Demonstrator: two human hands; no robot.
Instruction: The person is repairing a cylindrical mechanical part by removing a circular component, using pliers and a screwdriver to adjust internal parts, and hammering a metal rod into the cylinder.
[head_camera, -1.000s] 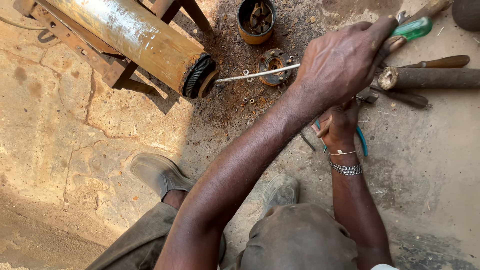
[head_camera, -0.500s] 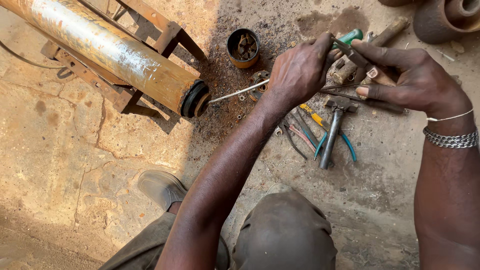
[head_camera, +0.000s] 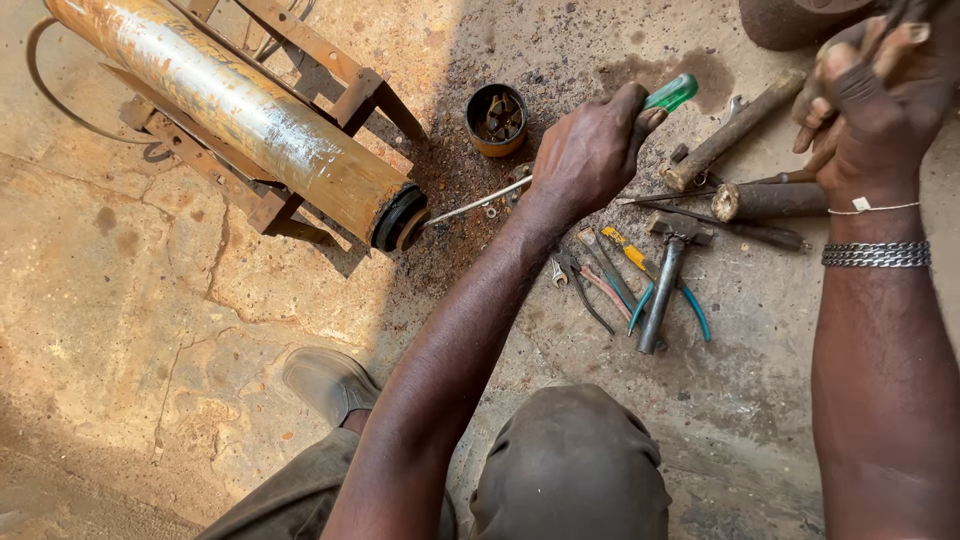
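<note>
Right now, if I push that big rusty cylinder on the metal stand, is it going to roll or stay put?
The rusty cylinder looks like thick steel, so probably heavy and stiff. It rests along an angle-iron stand whose rails cradle it, so it likely would not roll freely. The left hand has a screwdriver at its end, so a push might jolt the tool.

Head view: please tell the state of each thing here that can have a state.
Left hand: shut on the screwdriver, whose tip touches the cylinder's end.
Right hand: raised, blurred; grip unclear.
Cylinder: lying on a rusty stand.
Small tin: upright, open, metal parts inside.
Hammer: lying on the floor.
Pliers: lying on the floor.
</note>
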